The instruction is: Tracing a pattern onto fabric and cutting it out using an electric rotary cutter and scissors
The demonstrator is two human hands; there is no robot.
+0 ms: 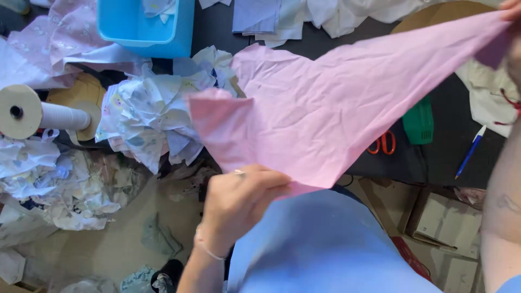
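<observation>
Overhead, pink cloth (336,114) pinched in left hand (239,203) fingers; right hand (513,16) cropped, grip unclear

1. The left hand (239,202) wears a ring with a small pale stone on one finger.
2. A thin, light chain bracelet (205,245) circles the left wrist.
3. Both forearms are bare, with no sleeves reaching them.
4. The right hand (511,11) shows only at the frame's top corner.
5. A light blue garment (320,244) covers the lap, smooth and plain.
6. A sliver of the same blue shows at the lower right corner.
</observation>
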